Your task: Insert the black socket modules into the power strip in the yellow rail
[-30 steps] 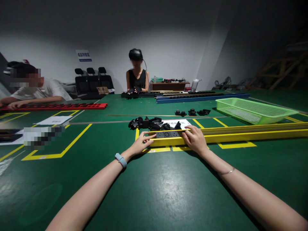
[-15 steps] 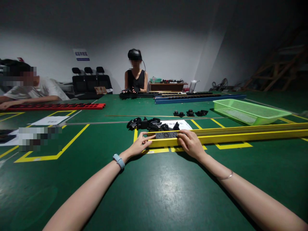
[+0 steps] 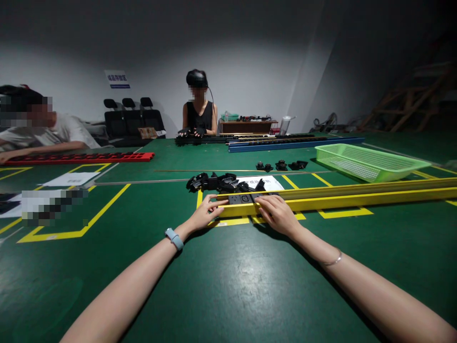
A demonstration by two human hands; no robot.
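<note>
1. Green matting covered the wide tabletop [image 3: 228, 286], marked out with yellow tape lines, under a pale wall and dim corners.
2. Across the middle lay a long yellow metal channel rail [image 3: 357, 200], its near end straight ahead of the person and the rest running off to the right edge of view.
3. Seated in that near end were black plastic socket modules [image 3: 246, 198], side by side in the channel.
4. The left hand [image 3: 205, 214] lay flat at the rail's end, fingers loosely spread, fingertips touching the end module; it pinched nothing.
5. The right hand [image 3: 276, 214] rested over the rail just right of the modules, fingers gently curved and pressing on its top edge, gripping nothing that I could make out.
6. By my judgement the rail would be stiff and light for its length but awkward, apt to swing if lifted by one end; steadying it on the edge walls looked best. The modules seemed small, rigid and light, best pushed by their end faces.
7. Behind the rail sat a loose heap of black plastic parts [image 3: 214, 182] and a white printed sheet [image 3: 266, 182].
8. Farther right stood a light green mesh plastic basket [image 3: 371, 163].
9. Two other people worked at the far side and the left, over a blue rail [image 3: 296, 144] and a red rail [image 3: 82, 157].
</note>
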